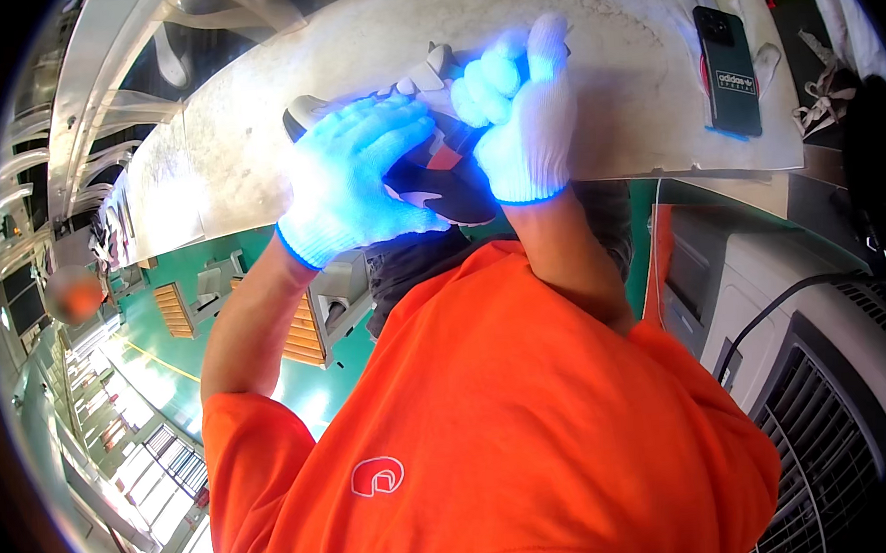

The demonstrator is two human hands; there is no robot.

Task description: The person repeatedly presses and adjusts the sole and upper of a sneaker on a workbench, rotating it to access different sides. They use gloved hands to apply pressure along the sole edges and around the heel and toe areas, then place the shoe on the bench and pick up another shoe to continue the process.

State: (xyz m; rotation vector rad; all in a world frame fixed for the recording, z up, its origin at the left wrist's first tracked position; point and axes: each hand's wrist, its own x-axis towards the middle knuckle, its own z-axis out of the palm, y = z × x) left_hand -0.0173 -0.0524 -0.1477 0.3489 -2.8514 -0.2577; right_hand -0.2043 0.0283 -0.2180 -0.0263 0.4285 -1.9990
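Item: one shoe [438, 182], dark with red and white parts, lying at the near edge of a pale, worn workbench [603, 78]; its toe end hangs just over the edge, toward the person. Most of it is covered by two gloved hands.

Left hand [358, 176]: white knit glove, fingers spread and laid flat across the shoe's near side, pressing and gripping it.

Right hand [520, 112]: white knit glove, fingers curled tight around the upper part of the shoe, thumb raised. What the fingertips pinch is hidden.

Both hands touch each other over the shoe.

Also on the bench: a phone [731, 71] in a dark case, lying flat near the right end, well apart from the hands.

Wearer: orange shirt [491, 424], short sleeves, bare forearms.

Right of the person, below the bench: a grey machine housing [830, 396] with a slatted grille and a black cable [775, 309] running over it.

Left, below: green floor [223, 278].
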